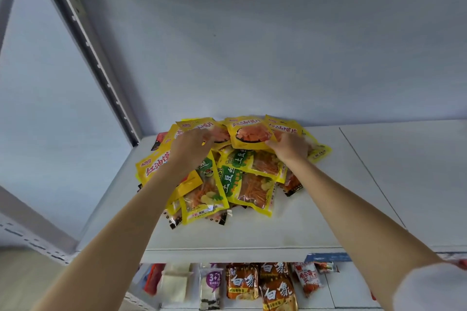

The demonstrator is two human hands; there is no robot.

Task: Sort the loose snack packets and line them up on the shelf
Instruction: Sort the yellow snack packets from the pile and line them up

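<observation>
Both grips pinch: left hand one yellow packet; right hand another.

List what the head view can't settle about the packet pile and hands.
- Left hand fingers: hidden behind its own back, grip on the yellow packets unclear.
- Dark packets: mostly buried under the pile.
- Small print on packets: too small.
- Lower shelf packets: blurred, cut off by the bottom edge.

Yellow snack packets heaped against the white shelf's back wall
</observation>
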